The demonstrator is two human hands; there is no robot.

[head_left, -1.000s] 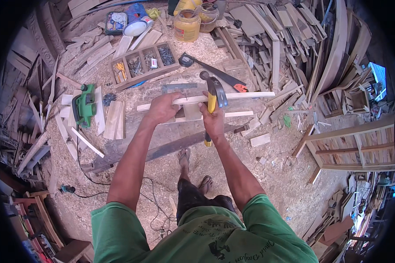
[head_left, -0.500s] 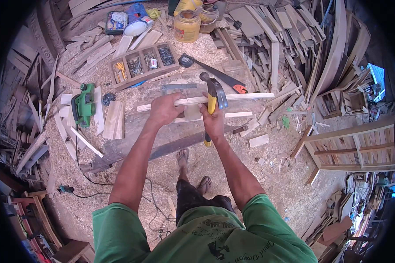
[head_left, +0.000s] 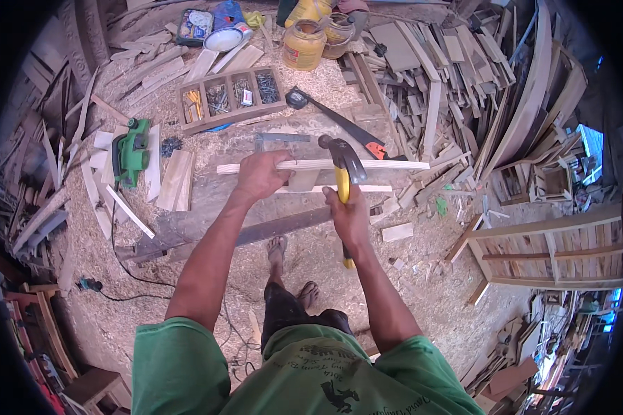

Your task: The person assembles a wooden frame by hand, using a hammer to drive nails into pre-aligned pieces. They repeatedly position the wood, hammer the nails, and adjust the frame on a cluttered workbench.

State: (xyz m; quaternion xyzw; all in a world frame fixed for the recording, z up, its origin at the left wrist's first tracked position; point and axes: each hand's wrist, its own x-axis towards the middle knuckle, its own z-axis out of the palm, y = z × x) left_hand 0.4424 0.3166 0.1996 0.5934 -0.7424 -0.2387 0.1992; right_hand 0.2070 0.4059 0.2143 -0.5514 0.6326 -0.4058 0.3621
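My left hand [head_left: 262, 174] is closed around a long pale wood strip [head_left: 391, 165] lying crosswise over the bench. Close to its fingertips, a small dark nail-like point seems to stand at the strip; it is too small to be sure. A hammer [head_left: 343, 182] with a yellow and black handle is gripped in my right hand [head_left: 351, 218]. Its dark metal head overlaps the strip in the picture; contact cannot be made out. Under the strip sits a short wood block [head_left: 302, 181], next to a second pale strip [head_left: 374, 188].
On the bench [head_left: 211, 190] lie a metal square [head_left: 284, 137], a handsaw [head_left: 342, 126] and a green power planer [head_left: 131, 153]. A divided wooden box [head_left: 211, 124] holds nails and screws. Yellow jars [head_left: 304, 45] stand behind. Scrap wood [head_left: 429, 62] is heaped right; a slatted wooden frame [head_left: 547, 243] stands nearer.
My right hand has drawn back from the strip, slightly right and toward me, with the hammer in it. My left hand keeps its hold. The whole view has shifted a little.
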